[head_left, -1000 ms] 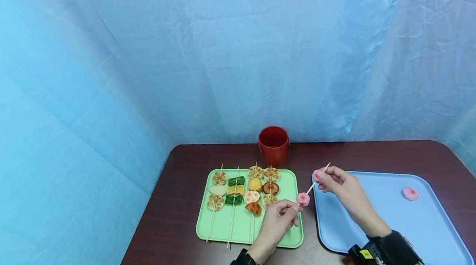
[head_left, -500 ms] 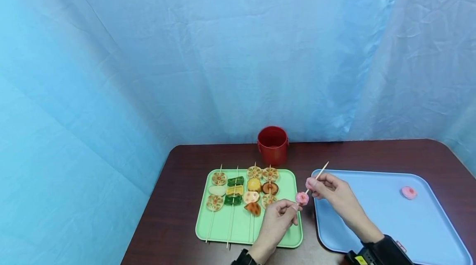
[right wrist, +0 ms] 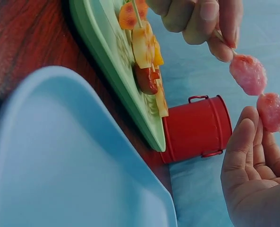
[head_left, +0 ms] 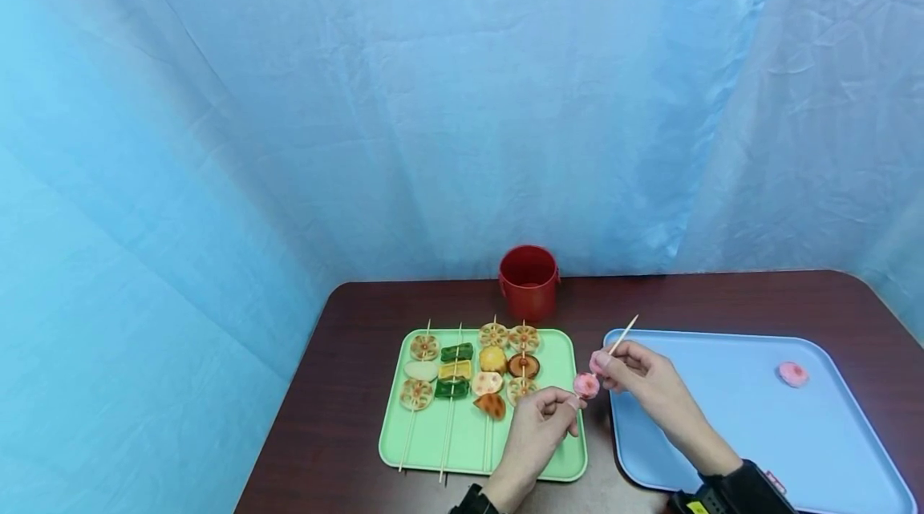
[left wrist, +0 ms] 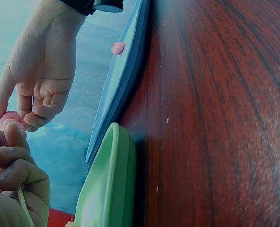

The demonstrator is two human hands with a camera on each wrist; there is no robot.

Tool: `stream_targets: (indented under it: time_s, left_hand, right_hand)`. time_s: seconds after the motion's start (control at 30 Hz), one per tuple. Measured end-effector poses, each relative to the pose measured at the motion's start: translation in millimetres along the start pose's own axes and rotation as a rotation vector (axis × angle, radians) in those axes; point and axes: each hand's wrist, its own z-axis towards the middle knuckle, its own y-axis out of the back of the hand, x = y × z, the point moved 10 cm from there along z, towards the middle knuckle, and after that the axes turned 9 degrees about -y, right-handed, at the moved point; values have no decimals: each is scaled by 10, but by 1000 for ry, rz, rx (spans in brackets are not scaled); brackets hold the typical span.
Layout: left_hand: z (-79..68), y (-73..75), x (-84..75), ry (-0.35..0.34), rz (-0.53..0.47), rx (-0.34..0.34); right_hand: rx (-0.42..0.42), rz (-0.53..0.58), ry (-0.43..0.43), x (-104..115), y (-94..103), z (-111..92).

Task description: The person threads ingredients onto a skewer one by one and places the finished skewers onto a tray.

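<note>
My left hand [head_left: 537,430] pinches a thin wooden skewer [head_left: 625,333] over the right side of the green tray. Just beyond its fingertips a round pink food piece [right wrist: 248,74] is threaded on the stick. Between thumb and fingers, my right hand [head_left: 653,390] holds a second pink piece [right wrist: 272,112], also on the skewer and right up against the first in the right wrist view. The skewer's pointed end sticks out above the right hand. Another pink piece [head_left: 793,374] lies on the blue tray [head_left: 729,434].
Several loaded skewers, with lotus slices [head_left: 416,394], green pieces [head_left: 451,389] and a mushroom slice [head_left: 523,366], lie on the green tray [head_left: 426,450]. Behind it stands a red bucket [head_left: 529,289]. Blue cloth [head_left: 462,113] hangs at the dark wooden table's [head_left: 310,418] far edge.
My right hand has moved left and down along the skewer, bringing the second pink piece from near the tip to beside the first. The left hand has stayed nearly still.
</note>
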Motion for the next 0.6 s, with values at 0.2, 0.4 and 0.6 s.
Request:
stream_targets:
  time_s: [0.2,0.4,0.6]
  left_hand:
    - [-3,9,-3,-15,15,-14]
    - [-1,44,-19,-35,27,-13]
    - [11,99,-41,-51,38,-26]
  right_hand:
    - [-3,-53,52,23,67,-4]
    - [-104,-224,61,19,527,25]
    - [-234,-432,151,-15,1155,-8]
